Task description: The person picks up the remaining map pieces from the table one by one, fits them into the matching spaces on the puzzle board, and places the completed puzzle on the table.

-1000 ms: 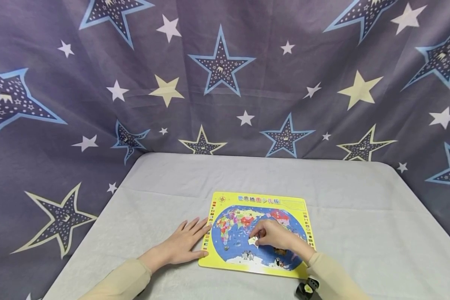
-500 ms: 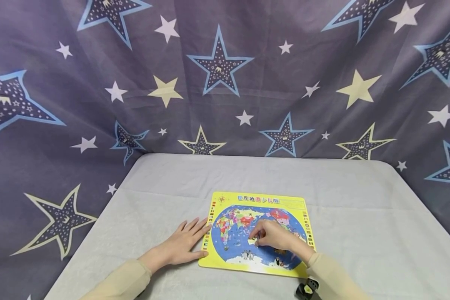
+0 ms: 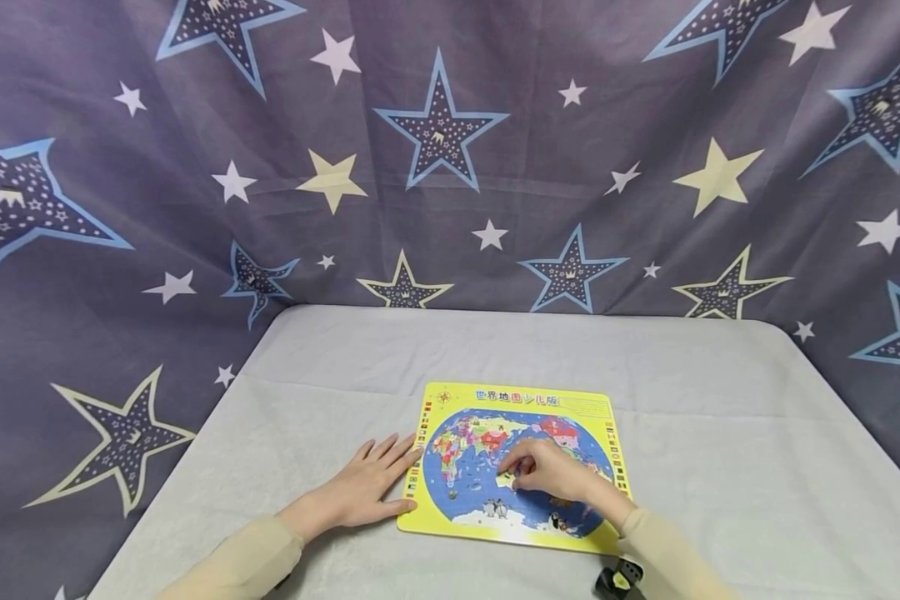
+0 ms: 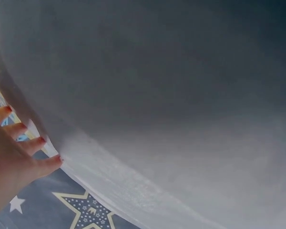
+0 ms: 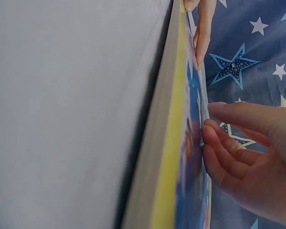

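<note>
A yellow-bordered world map puzzle board (image 3: 450, 521) lies on the pale cloth, with a blue oval map in its middle. My right hand (image 3: 551, 471) is over the lower middle of the map, its thumb and fingers curled at a small pale yellow puzzle piece (image 3: 505, 481) shaped like Australia, which it pinches at the board's surface. The fingers cover part of the piece. In the right wrist view the right fingertips (image 5: 209, 125) are right at the map. My left hand (image 3: 367, 487) lies flat with fingers spread, fingertips on the board's left edge.
Light grey cloth (image 3: 720, 467) covers the table around the board. A dark curtain (image 3: 450, 217) with star prints hangs behind and at the sides. A small black device (image 3: 618, 577) sits at the right wrist, by the board's near right corner.
The pale yellow piece, larger and whiter in view a second ago, now looks lower and flatter against the map. The right hand has barely shifted; the left hand has stayed still.
</note>
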`<state>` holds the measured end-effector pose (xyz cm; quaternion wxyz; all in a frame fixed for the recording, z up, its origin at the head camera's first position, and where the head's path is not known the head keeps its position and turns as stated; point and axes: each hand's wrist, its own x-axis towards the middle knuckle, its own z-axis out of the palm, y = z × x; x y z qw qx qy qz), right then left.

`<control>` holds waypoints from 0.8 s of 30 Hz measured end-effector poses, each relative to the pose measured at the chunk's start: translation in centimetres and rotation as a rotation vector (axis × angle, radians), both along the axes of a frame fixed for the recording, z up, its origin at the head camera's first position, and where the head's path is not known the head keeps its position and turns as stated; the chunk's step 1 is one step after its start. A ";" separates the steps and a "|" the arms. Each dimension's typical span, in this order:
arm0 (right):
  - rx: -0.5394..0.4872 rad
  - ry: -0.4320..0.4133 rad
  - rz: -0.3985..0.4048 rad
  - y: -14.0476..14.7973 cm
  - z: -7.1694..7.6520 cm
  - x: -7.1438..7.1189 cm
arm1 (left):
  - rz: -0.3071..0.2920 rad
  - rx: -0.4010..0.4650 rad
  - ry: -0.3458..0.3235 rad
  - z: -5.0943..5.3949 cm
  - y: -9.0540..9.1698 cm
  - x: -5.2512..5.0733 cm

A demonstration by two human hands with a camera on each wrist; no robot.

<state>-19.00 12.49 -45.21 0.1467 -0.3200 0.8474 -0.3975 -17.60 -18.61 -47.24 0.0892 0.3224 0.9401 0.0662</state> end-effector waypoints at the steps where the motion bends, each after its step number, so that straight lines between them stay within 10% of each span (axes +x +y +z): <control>1: -0.007 -0.015 -0.002 0.1 0.1 0.0 | -0.001 -0.002 -0.003 0.1 0.0 0.0; 15: 0.022 0.135 -0.116 3.0 1.6 0.5 | 0.004 0.017 0.007 1.5 0.4 -0.7; 24: 0.060 0.252 -0.295 5.7 2.3 1.2 | 0.001 0.063 0.168 2.7 0.1 -1.5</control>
